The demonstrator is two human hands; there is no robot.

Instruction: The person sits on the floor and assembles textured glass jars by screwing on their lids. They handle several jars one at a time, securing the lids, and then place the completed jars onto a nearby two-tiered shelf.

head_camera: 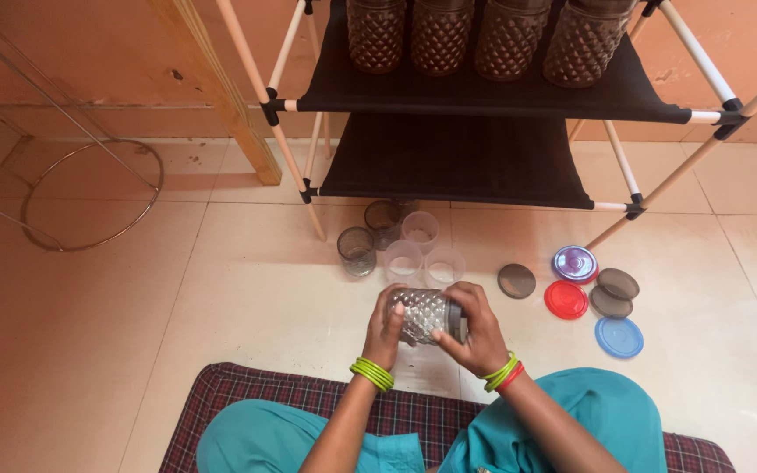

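Teal-clad knees on checked mat, left hand and right hand both gripping faceted jar held sideways above tiled floor, empty cups just beyond, lids to right, jars on black shelf.

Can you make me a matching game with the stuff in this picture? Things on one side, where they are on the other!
Things:
1. diamond-patterned jar
2. four dark jars
3. red lid
4. wire ring stand

Places:
A. on the floor at the far left
B. on the rack's top black shelf
C. held sideways between the left hand and the right hand
D. on the floor among other lids, right of the hands

Pairs: 1-C, 2-B, 3-D, 4-A
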